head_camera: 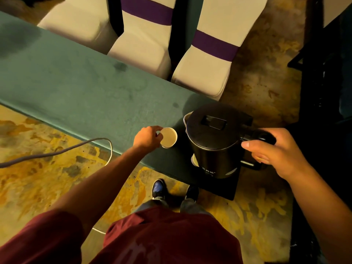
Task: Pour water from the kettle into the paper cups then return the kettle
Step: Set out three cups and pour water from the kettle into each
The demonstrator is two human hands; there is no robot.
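A person stood at a green table, one hand on a paper cup and the other at a black kettle's handle.

The left hand pinched the rim of a paper cup that stood on the table near its front edge, just left of the kettle. The right hand curled loosely around the kettle's handle, thumb forward; whether it gripped firmly could not be told. The kettle stood upright with its lid shut at the table's right end. A second paper cup peeked out from behind the kettle's lower left side. White covered chairs with purple bands lined the far side, and a grey cable trailed over the patterned floor.
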